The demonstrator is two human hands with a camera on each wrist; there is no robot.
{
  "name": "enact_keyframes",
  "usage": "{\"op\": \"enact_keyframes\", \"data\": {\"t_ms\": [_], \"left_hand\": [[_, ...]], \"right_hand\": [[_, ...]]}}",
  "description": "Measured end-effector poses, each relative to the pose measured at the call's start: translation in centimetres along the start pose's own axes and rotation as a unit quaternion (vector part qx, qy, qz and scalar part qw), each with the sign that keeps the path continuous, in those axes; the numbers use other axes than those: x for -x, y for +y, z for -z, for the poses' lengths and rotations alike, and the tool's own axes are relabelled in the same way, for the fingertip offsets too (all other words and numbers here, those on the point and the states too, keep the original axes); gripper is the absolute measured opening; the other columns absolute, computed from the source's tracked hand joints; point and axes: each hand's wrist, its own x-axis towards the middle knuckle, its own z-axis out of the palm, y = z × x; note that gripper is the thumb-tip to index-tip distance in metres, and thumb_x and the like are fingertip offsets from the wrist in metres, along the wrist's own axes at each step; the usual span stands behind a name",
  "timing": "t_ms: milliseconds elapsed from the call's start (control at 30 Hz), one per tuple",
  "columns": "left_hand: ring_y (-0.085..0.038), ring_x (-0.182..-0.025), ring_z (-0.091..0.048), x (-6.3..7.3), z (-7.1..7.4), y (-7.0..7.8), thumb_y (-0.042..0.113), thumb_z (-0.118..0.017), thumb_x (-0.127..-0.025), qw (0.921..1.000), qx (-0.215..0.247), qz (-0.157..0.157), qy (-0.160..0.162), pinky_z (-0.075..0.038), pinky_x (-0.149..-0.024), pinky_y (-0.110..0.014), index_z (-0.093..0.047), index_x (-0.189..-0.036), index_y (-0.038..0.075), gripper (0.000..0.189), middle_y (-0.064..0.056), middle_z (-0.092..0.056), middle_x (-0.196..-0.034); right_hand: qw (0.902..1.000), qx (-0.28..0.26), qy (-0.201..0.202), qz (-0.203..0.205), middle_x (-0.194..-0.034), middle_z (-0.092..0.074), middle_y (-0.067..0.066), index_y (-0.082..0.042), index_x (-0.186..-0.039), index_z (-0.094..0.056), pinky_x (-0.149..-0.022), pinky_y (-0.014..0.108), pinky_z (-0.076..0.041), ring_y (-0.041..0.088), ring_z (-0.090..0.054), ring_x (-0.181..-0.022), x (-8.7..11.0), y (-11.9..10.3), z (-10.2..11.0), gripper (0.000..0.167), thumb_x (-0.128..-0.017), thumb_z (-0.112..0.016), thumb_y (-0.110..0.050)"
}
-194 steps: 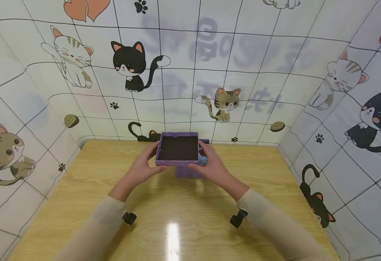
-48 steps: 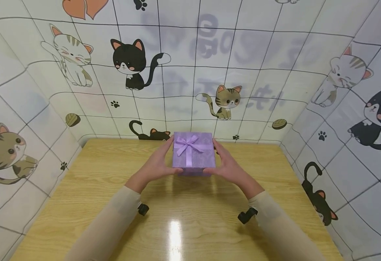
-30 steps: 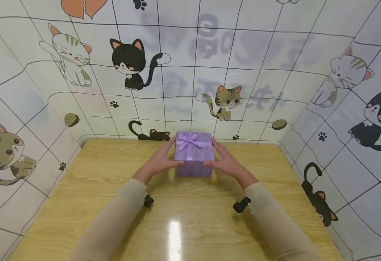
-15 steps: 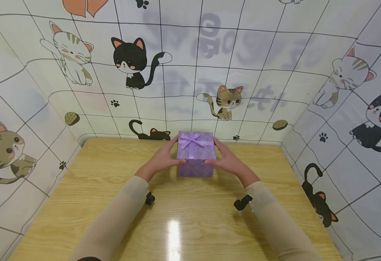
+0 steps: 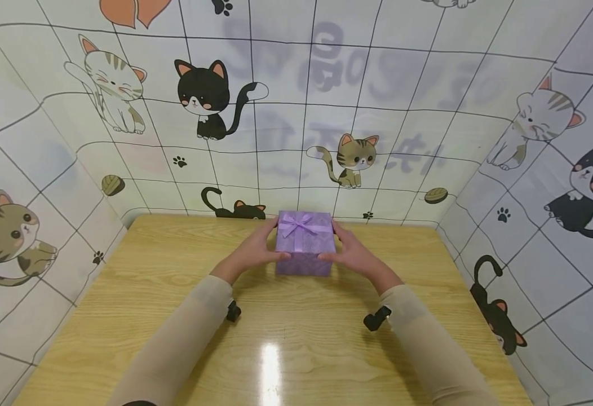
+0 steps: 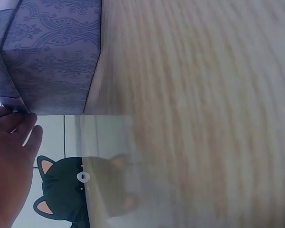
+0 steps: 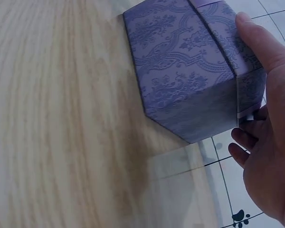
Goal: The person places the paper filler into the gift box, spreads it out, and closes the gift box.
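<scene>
A purple patterned gift box stands near the back of the wooden table, its lid on top. A lilac ribbon bow is tied across the lid. My left hand holds the lid's left side, thumb at the front and fingers towards the back corner. The right hand grips the opposite side the same way. In the left wrist view, fingertips of the left hand touch the lid's edge. The right wrist view shows the right hand around the lid's rim. The box's inside is hidden.
The wooden table reaches back to a wall cloth printed with cartoon cats, which also covers both sides. Black wrist cameras sit at both sleeves. Light reflects off the table's front.
Earlier the lid was held with its dark inside showing, over the box with something blue in it. It was turned over and set on the box, and has just come down slightly.
</scene>
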Motion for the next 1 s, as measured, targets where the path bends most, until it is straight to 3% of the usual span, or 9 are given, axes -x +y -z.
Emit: {"op": "enact_keyframes", "data": {"t_ms": [100, 333, 667, 867, 1000], "left_hand": [[-0.033, -0.166, -0.029, 0.2, -0.1, -0.3, 0.059, -0.094, -0.085, 0.9999, -0.004, 0.009, -0.008, -0.025, -0.131, -0.061, -0.017, -0.18, 0.026, 0.127, -0.003, -0.032, -0.18], [-0.031, -0.165, -0.03, 0.3, 0.1, -0.5, 0.056, -0.096, -0.084, 0.9997, 0.0, 0.024, -0.006, -0.026, -0.132, -0.057, -0.017, -0.18, 0.026, 0.127, -0.004, -0.035, -0.179], [-0.032, -0.166, -0.028, 0.5, -0.2, -0.6, 0.055, -0.095, -0.085, 0.9998, -0.003, 0.018, -0.001, -0.024, -0.132, -0.058, -0.014, -0.18, 0.021, 0.129, -0.006, -0.031, -0.18], [-0.034, -0.168, -0.02, 1.1, -0.2, -0.1, 0.061, -0.093, -0.086, 0.9995, -0.018, 0.024, -0.008, -0.02, -0.133, -0.058, -0.01, -0.18, 0.018, 0.133, -0.01, -0.019, -0.184], [-0.035, -0.169, -0.017, 2.0, 1.3, -0.2, 0.067, -0.083, -0.092, 0.9984, -0.04, 0.035, -0.016, -0.02, -0.133, -0.058, -0.004, -0.18, 0.017, 0.129, -0.011, -0.01, -0.186]], "right_hand": [[0.9999, -0.014, 0.001, 0.008, -0.182, -0.025, 0.003, -0.021, -0.18, -0.007, -0.131, 0.064, -0.022, 0.037, -0.028, -0.165, -0.1, 0.6, -0.7, 0.124, -0.093, -0.09, -0.051], [0.9996, -0.019, 0.009, -0.018, -0.183, -0.024, 0.002, -0.03, -0.181, -0.004, -0.13, 0.065, -0.025, 0.039, -0.03, -0.163, -0.4, 1.4, -1.5, 0.127, -0.091, -0.09, -0.056], [0.9996, -0.017, 0.0, -0.023, -0.183, -0.024, 0.009, -0.024, -0.181, -0.001, -0.129, 0.067, -0.026, 0.042, -0.034, -0.161, -0.4, 1.2, -1.6, 0.127, -0.093, -0.089, -0.054], [0.9996, -0.011, -0.006, -0.024, -0.181, -0.023, 0.018, -0.017, -0.18, -0.002, -0.128, 0.07, -0.027, 0.047, -0.033, -0.16, 0.3, 0.9, -1.1, 0.126, -0.095, -0.088, -0.05], [0.9994, -0.012, -0.007, -0.032, -0.18, -0.023, 0.022, -0.024, -0.181, -0.004, -0.126, 0.074, -0.027, 0.051, -0.028, -0.162, 1.1, 0.8, 0.0, 0.115, -0.101, -0.082, -0.049]]}}
